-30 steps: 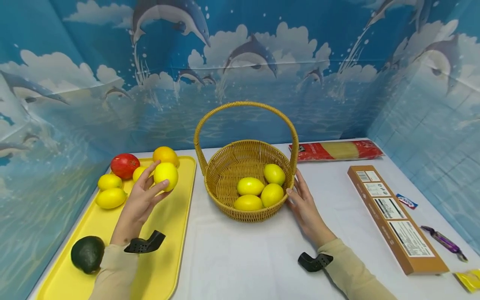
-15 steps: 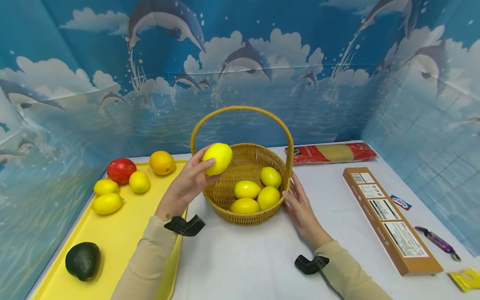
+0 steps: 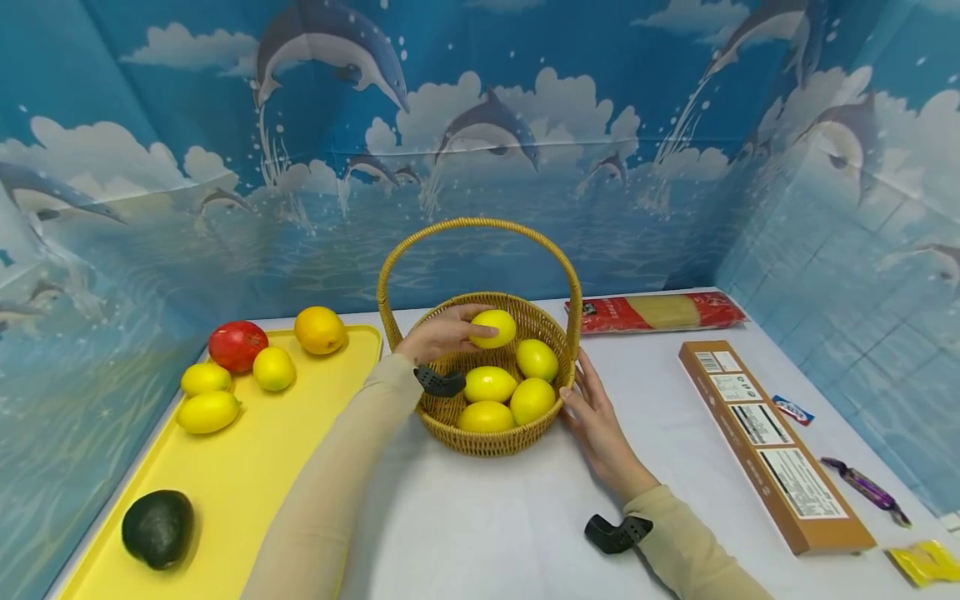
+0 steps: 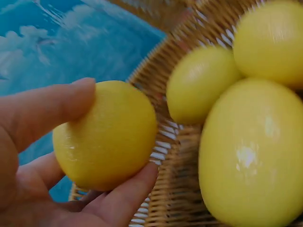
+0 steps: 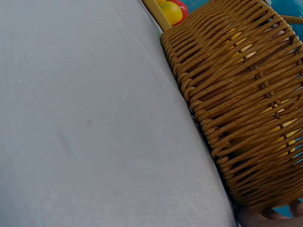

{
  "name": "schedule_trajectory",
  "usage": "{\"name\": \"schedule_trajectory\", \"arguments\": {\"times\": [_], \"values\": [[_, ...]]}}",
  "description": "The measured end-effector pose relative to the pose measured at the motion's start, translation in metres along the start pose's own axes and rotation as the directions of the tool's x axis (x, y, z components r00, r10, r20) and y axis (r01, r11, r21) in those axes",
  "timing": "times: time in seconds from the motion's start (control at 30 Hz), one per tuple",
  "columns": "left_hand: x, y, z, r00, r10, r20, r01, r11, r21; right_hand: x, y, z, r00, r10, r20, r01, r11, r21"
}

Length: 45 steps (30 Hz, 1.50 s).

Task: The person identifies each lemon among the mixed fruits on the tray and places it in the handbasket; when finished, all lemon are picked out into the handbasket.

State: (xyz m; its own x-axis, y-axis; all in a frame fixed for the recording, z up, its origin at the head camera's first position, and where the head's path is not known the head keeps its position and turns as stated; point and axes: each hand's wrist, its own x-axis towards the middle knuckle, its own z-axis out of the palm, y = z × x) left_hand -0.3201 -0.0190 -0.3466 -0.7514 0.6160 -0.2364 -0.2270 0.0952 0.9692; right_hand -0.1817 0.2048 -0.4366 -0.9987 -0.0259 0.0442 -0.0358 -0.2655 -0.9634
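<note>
My left hand [image 3: 442, 332] reaches over the wicker basket [image 3: 431, 425] and holds a lemon [image 3: 495, 328] between thumb and fingers. In the left wrist view the lemon [image 4: 106, 137] is pinched near the basket wall, apart from the other fruit. Several more lemons [image 3: 489, 384] lie inside on the right and front. My right hand [image 3: 596, 417] rests against the basket's outer right side, its thumb near the rim below the handle and its fingers extended. In the right wrist view only its fingertips [image 5: 251, 217] show beside the woven wall [image 5: 236, 90].
A yellow tray [image 3: 285, 467] at left bears several lemons [image 3: 208, 412], an orange [image 3: 320, 330], a red fruit [image 3: 237, 346] and a dark green avocado [image 3: 157, 528]. Right of the basket lie a red noodle packet [image 3: 660, 312], a brown box [image 3: 776, 446] and small wrapped sweets [image 3: 866, 490].
My left hand has carried the lemon from above the tray rightward and into the space over the basket. The right hand has stayed at the basket's side.
</note>
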Motion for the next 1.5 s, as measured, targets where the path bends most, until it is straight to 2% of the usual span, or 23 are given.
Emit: {"name": "schedule_trajectory", "arguments": {"times": [0.13, 0.23, 0.33, 0.4, 0.5, 0.67, 0.8, 0.87, 0.97, 1.07, 1.17, 1.23, 1.27, 1.3, 1.33, 1.4, 1.43, 1.47, 1.5], "values": [[0.012, -0.011, -0.003, 0.996, -0.092, -0.006, 0.092, 0.991, 0.092, 0.000, 0.001, 0.001, 1.000, -0.004, -0.002, 0.004, 1.000, 0.001], [0.016, -0.016, -0.005, 0.988, -0.155, -0.014, 0.154, 0.968, 0.200, 0.000, 0.001, 0.001, 1.000, -0.005, -0.001, 0.005, 1.000, 0.002], [0.017, -0.018, -0.005, 0.983, -0.185, -0.017, 0.181, 0.937, 0.300, 0.000, 0.001, 0.001, 1.000, 0.003, -0.003, -0.003, 1.000, 0.006], [0.017, -0.018, -0.004, 0.982, -0.187, -0.023, 0.183, 0.922, 0.342, 0.000, 0.000, 0.001, 1.000, 0.008, -0.003, -0.008, 1.000, 0.007], [0.016, -0.018, -0.002, 0.987, -0.161, -0.011, 0.151, 0.899, 0.410, 0.000, -0.001, 0.000, 1.000, 0.013, -0.009, -0.013, 1.000, 0.010], [0.002, -0.010, 0.000, 0.998, -0.066, -0.006, 0.060, 0.865, 0.497, 0.001, -0.003, 0.001, 1.000, 0.017, -0.009, -0.017, 1.000, 0.004], [-0.026, 0.008, 0.001, 0.999, 0.044, 0.013, -0.045, 0.844, 0.534, 0.002, -0.003, 0.001, 1.000, 0.020, -0.015, -0.020, 1.000, 0.003], [-0.048, 0.019, 0.000, 0.993, 0.109, 0.040, -0.113, 0.829, 0.548, 0.003, -0.003, 0.002, 1.000, 0.025, -0.016, -0.025, 1.000, 0.005], [-0.087, 0.031, -0.003, 0.975, 0.214, 0.061, -0.212, 0.809, 0.549, 0.003, -0.002, 0.002, 0.999, 0.029, -0.013, -0.029, 1.000, 0.011], [-0.133, 0.038, -0.007, 0.951, 0.309, 0.010, -0.268, 0.806, 0.528, 0.003, -0.001, 0.002, 1.000, 0.028, -0.013, -0.028, 0.999, 0.016], [-0.177, 0.039, -0.018, 0.924, 0.370, -0.100, -0.281, 0.833, 0.477, 0.002, 0.001, 0.002, 1.000, 0.027, -0.010, -0.027, 0.999, 0.019], [-0.205, 0.038, -0.029, 0.899, 0.403, -0.173, -0.300, 0.852, 0.429, 0.002, 0.001, 0.003, 1.000, 0.031, -0.004, -0.031, 0.999, 0.020], [-0.215, 0.034, -0.038, 0.880, 0.427, -0.206, -0.318, 0.854, 0.411, 0.002, 0.001, 0.003, 0.999, 0.032, -0.001, -0.032, 0.999, 0.019], [-0.227, 0.033, -0.044, 0.860, 0.449, -0.244, -0.335, 0.856, 0.394, 0.002, 0.001, 0.003, 0.999, 0.032, 0.003, -0.032, 0.999, 0.017], [-0.237, 0.032, -0.050, 0.830, 0.483, -0.278, -0.376, 0.854, 0.360, 0.002, 0.000, 0.003, 0.999, 0.034, 0.005, -0.034, 0.999, 0.014], [-0.251, 0.025, -0.064, 0.745, 0.555, -0.369, -0.481, 0.831, 0.280, 0.002, -0.001, 0.003, 0.999, 0.035, 0.006, -0.035, 0.999, 0.006], [-0.255, 0.020, -0.070, 0.692, 0.578, -0.432, -0.530, 0.814, 0.239, 0.003, -0.002, 0.003, 0.999, 0.034, 0.005, -0.034, 0.999, 0.001], [-0.256, 0.014, -0.076, 0.629, 0.593, -0.502, -0.584, 0.787, 0.197, 0.003, -0.003, 0.003, 0.999, 0.035, 0.001, -0.035, 0.999, 0.000], [-0.255, 0.007, -0.081, 0.555, 0.596, -0.580, -0.637, 0.753, 0.165, 0.004, -0.003, 0.003, 0.999, 0.036, -0.003, -0.036, 0.999, 0.001]]}}
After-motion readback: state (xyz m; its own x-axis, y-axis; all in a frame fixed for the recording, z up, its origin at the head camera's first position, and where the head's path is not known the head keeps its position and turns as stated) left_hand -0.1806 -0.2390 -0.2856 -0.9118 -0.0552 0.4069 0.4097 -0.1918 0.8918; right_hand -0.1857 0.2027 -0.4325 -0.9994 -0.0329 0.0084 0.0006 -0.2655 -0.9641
